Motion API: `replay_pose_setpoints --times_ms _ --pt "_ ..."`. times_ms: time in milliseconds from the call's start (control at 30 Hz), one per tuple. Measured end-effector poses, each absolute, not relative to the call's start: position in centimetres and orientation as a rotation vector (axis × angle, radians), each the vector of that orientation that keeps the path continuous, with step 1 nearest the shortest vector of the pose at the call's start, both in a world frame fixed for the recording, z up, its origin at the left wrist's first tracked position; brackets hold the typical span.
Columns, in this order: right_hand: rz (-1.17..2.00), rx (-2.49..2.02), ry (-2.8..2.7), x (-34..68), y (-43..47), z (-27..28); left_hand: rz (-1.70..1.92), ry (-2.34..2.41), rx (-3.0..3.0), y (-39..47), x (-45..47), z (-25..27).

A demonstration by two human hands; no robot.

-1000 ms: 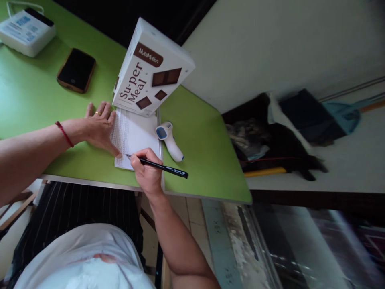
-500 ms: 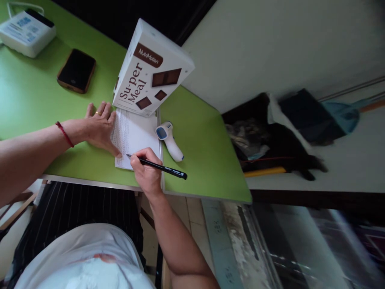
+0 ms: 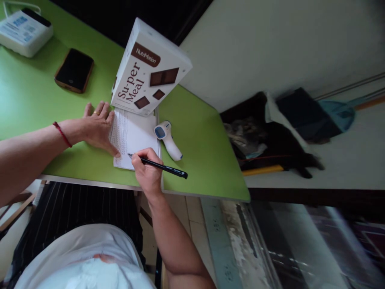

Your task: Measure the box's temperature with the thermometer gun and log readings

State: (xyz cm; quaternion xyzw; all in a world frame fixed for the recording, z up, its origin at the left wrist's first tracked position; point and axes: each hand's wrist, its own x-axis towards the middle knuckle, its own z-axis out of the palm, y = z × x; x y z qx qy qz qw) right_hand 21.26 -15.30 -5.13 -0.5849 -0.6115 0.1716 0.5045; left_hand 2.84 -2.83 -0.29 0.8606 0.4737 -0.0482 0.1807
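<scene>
A sheet of white paper (image 3: 140, 134) lies on the green table, its left part covered with rows of small handwriting. My left hand (image 3: 98, 128) rests flat with fingers spread, partly on the table and with the thumb on the paper's left edge. Held in my right hand (image 3: 147, 170) is a black pen (image 3: 165, 167), its tip at the lower part of the sheet just right of the writing. A white box with brown print (image 3: 150, 72) stands upright at the sheet's top edge. Right of the paper lies a white infrared thermometer (image 3: 169, 140).
On the green table (image 3: 204, 148), a dark phone in a brown case (image 3: 74, 71) lies at the left. Behind it sits a white device with a cable (image 3: 25, 34). Dark bags and cloth (image 3: 270, 140) lie beyond the table's right edge, by the pale wall.
The pen tip has shifted slightly to the right over the paper with my right hand. The whole view has drifted a little; my left hand stays flat.
</scene>
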Motion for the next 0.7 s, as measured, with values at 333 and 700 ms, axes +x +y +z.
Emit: replay_pose_setpoints --times_ms 333,700 --pt "0.403 -1.374 -1.441 21.1 -15.4 -4.7 -0.270 1.349 2.400 -3.0 3.2 1.0" --pt "0.442 -1.360 -1.503 21.4 -15.2 -4.9 -0.238 1.349 2.409 -3.0 3.1 0.5"
